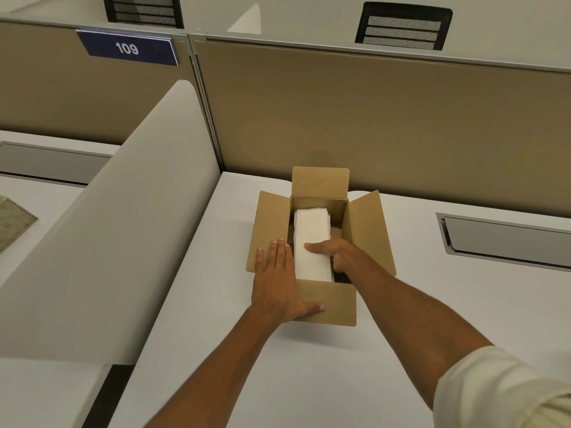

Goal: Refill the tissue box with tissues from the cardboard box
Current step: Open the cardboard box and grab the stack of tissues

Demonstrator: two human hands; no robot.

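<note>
Your left hand (276, 279) lies flat, fingers spread, on the cardboard box (321, 301) flap (holding nothing). Your right hand (333, 251) grips the tissue stack (312, 230) inside the box.

A white desk (401, 304) meets a tan partition (370, 118) bearing a blue 109 sign (128, 48) far left, a curved divider (123, 227) left, a grommet tray (506, 239) right, two chairs (403, 26) beyond.

Open cardboard box (367, 233) on desk (401, 304), left hand (276, 282) flat on flap, right hand (335, 253) gripping tissues (312, 236)
</note>
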